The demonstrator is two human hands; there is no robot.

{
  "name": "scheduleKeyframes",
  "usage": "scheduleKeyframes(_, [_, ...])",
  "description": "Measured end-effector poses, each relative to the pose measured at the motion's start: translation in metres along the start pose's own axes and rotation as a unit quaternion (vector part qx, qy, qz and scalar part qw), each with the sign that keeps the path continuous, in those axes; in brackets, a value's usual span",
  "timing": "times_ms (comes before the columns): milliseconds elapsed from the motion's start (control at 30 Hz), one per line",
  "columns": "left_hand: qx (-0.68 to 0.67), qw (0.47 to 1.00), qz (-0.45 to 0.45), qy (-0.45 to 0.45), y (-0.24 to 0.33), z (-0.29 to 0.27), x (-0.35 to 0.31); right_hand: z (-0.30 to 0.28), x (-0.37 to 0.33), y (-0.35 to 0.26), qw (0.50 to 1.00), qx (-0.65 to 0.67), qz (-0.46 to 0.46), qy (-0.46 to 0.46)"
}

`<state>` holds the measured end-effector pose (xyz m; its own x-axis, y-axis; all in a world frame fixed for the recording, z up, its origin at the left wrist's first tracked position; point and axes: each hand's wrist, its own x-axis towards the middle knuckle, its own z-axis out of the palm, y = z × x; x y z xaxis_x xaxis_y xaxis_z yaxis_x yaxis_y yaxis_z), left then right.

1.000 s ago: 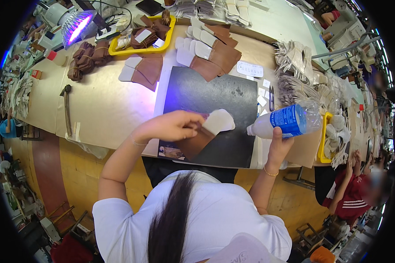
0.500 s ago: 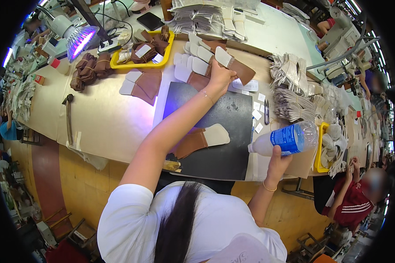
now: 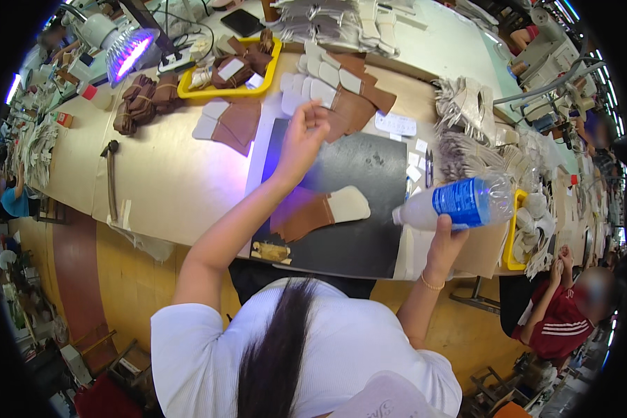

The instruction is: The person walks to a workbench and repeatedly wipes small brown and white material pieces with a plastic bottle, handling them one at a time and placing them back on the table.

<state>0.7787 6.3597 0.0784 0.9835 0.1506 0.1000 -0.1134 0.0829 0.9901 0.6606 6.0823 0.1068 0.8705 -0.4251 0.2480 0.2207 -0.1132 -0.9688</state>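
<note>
Nearest, a clear plastic bottle (image 3: 460, 203) with a blue label is grasped by the right hand (image 3: 447, 245): the thumb is pressed against its near side, and the other fingers are mostly hidden by the bottle. It is tilted almost flat, with its neck pointed leftward over the right edge of a black mat (image 3: 355, 252). On the mat, a brown and cream cut piece (image 3: 322, 212) is laid flat, its cream end turned to the right.

Farther out, the left hand (image 3: 306, 132) is raised over the far left part of the mat, with its fingers loosely half-curled. The near edge of a fanned pile (image 3: 359, 111) of similar pieces is met by its fingertips in this view; whether anything is pinched or touched cannot be told.

To the left, a smaller pile (image 3: 235, 127) is spread on the worktop (image 3: 177, 177). Beyond it, brown bundles are held in a yellow tray (image 3: 219, 93), beside which a lit lamp (image 3: 129, 56) is mounted.
</note>
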Motion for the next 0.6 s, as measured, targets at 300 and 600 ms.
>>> scheduleKeyframes(300, [0.348, 0.900, 0.175, -0.195, -0.007, -0.051, -0.135, 0.086, -0.039, -0.012, 0.939, -0.142, -0.163, -0.269])
scheduleKeyframes(600, [0.364, 0.899, 0.181, -0.164, -0.017, -0.051, -0.142, 0.051, -0.031, 0.016, 0.945, -0.172, -0.115, -0.252])
